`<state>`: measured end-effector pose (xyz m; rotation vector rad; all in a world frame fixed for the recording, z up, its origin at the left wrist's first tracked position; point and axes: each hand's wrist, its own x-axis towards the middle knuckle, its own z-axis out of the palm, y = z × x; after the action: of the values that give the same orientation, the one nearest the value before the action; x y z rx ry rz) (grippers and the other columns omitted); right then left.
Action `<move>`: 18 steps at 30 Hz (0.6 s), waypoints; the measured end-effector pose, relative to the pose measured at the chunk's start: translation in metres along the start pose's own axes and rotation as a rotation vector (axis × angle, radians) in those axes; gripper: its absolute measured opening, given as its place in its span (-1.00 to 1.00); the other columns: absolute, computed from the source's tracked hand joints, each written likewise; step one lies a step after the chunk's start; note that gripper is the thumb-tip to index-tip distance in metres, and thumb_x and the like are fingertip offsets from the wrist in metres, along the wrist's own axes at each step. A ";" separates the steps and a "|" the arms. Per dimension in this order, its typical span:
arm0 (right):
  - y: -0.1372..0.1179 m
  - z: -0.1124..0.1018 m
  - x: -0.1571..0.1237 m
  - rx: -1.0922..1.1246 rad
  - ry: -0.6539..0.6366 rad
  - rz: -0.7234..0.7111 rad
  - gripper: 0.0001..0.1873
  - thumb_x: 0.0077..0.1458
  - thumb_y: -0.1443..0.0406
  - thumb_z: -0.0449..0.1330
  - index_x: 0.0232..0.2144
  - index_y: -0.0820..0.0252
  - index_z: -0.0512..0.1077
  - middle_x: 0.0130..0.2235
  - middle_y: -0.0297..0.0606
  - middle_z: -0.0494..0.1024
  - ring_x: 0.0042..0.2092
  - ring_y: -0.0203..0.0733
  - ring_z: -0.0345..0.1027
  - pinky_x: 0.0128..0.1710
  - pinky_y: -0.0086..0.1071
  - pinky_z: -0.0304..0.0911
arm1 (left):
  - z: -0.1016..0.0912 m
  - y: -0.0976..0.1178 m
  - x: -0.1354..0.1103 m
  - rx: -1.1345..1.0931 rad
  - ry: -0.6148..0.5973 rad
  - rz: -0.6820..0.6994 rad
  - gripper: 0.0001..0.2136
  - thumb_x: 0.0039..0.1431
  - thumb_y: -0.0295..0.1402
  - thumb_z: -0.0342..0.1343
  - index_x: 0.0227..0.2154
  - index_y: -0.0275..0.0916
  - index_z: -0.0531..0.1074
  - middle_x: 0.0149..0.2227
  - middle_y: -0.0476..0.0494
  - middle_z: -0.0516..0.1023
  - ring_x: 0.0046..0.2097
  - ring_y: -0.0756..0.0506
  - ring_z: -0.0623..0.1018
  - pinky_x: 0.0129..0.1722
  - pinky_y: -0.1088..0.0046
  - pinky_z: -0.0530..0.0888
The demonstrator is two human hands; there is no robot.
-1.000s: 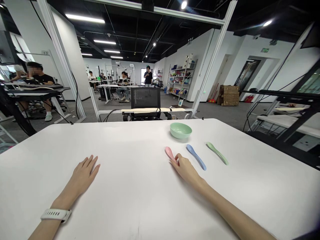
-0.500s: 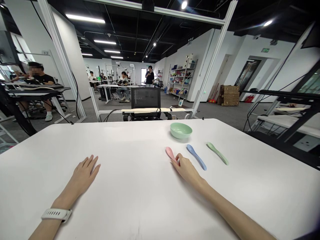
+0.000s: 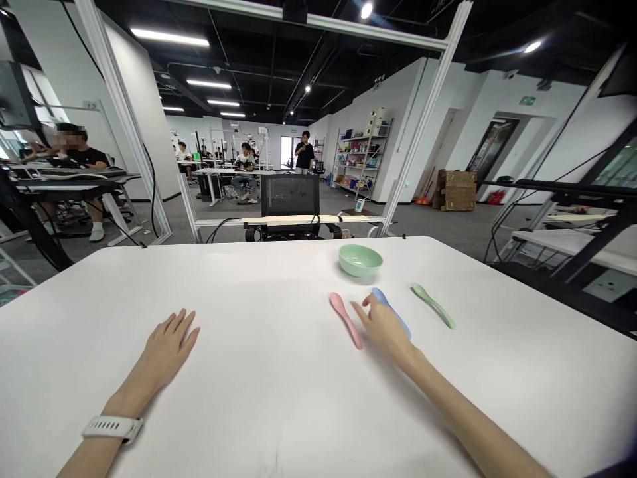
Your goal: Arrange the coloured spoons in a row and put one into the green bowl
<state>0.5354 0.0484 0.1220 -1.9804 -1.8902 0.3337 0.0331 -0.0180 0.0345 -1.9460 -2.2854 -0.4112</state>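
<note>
My right hand (image 3: 385,326) lies over the handle of a blue spoon (image 3: 380,296), whose bowl end pokes out past the fingers. The fingers are stretched out and a little apart, and I see no grip. A pink spoon (image 3: 347,320) lies bare just left of that hand. To the right lies a green spoon (image 3: 432,305). Behind the three spoons stands a mint-green bowl (image 3: 360,259). My left hand (image 3: 164,350) rests flat on the white table (image 3: 259,372), fingers spread, far from the spoons, with a white watch on its wrist.
A black chair back (image 3: 289,194) stands beyond the table's far edge, inside a white metal frame. Other people sit and stand at desks further back. A black rig stands to the right of the table.
My right hand has left the pink spoon's handle and shifted right onto the blue spoon. The pink spoon now shows in full. My left hand has stayed put.
</note>
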 end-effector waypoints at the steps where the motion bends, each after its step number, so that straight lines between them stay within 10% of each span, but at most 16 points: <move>1: 0.011 -0.005 0.009 -0.027 0.071 0.013 -0.59 0.49 0.02 -0.01 -0.04 0.20 0.44 -0.28 -0.08 0.65 -0.22 0.02 0.56 -0.24 -0.28 0.22 | -0.001 0.000 0.000 0.002 -0.004 0.000 -0.25 0.41 0.02 -0.28 0.41 -0.39 0.36 0.50 -0.43 0.32 0.52 -0.43 0.30 0.47 -0.11 0.27; 8: 0.123 -0.037 0.083 -0.182 0.407 -0.041 -0.67 0.37 0.18 0.02 -0.11 0.25 0.51 -0.20 0.14 0.64 -0.10 0.20 0.55 -0.03 -0.04 0.40 | 0.000 0.000 0.001 0.015 -0.012 -0.008 -0.26 0.41 0.02 -0.26 0.41 -0.37 0.36 0.50 -0.38 0.34 0.52 -0.40 0.31 0.47 -0.06 0.28; 18: 0.174 0.009 0.095 0.123 0.097 -0.316 -0.46 0.35 0.06 0.02 0.13 0.16 0.60 0.31 0.04 0.57 0.40 0.18 0.37 0.45 0.09 0.22 | 0.003 -0.004 0.000 0.011 0.009 0.005 -0.27 0.40 0.02 -0.26 0.40 -0.36 0.38 0.49 -0.40 0.35 0.52 -0.40 0.31 0.46 -0.08 0.28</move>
<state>0.6948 0.1397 0.0479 -1.5595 -2.0266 0.2520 0.0297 -0.0178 0.0310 -1.9397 -2.2720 -0.4049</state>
